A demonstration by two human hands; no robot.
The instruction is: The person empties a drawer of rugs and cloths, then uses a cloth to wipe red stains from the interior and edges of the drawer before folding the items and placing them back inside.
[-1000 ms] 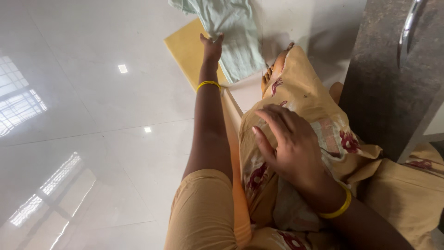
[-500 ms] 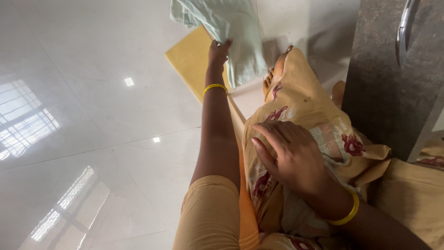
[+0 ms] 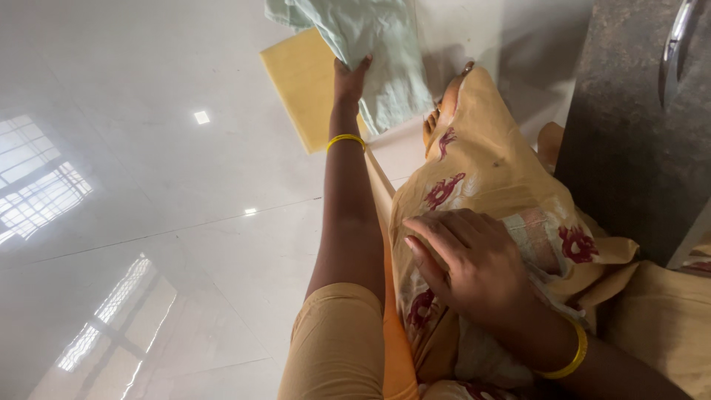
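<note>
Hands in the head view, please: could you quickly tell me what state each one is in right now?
Left hand: closed on the pale green cloth, over the yellow folded cloth.
Right hand: open, resting flat on the tan printed garment, gripping nothing.

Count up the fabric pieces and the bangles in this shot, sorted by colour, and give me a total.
Pale green cloth, gripped by the left hand: 1
Plain yellow folded cloth on the floor: 1
Tan cloth with red flower print, under the right hand: 1
Yellow bangles, left wrist and right wrist: 2
Total: 5
</note>
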